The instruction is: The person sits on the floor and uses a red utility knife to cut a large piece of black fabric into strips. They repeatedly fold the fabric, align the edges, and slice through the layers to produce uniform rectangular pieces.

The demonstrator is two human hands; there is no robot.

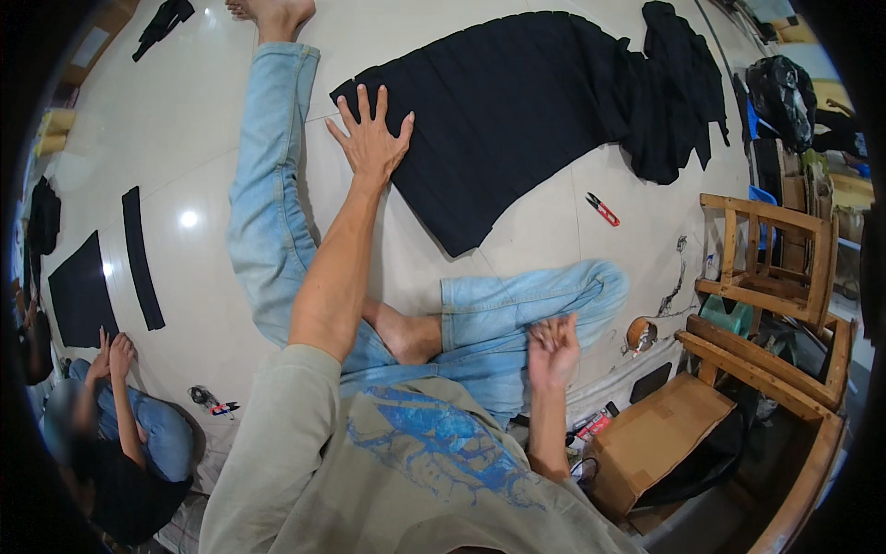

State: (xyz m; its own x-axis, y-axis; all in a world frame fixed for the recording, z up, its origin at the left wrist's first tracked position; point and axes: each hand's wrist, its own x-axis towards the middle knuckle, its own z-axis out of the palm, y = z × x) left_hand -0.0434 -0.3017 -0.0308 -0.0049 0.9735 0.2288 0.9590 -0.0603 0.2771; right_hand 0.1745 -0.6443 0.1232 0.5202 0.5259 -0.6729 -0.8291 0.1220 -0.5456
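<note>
My left hand (369,138) lies with fingers spread on the lower left corner of a large black fabric piece (489,120) laid on the tiled floor, its right end bunched in loose folds. My right hand (553,351) is over my bent right leg in light blue jeans, fingers curled; what they hold, if anything, I cannot make out. Small red-handled thread snips (604,210) lie below the fabric, to its right. My bare left foot (277,14) is at the top, beside the fabric.
At the left, a co-worker (129,443) sits with hands by a black panel (83,286); a black strip (141,258), another pair of snips (224,407) and a small black piece (157,28) lie around. At the right stand wooden frames (757,295), a cardboard box (660,434) and a black bag (780,102).
</note>
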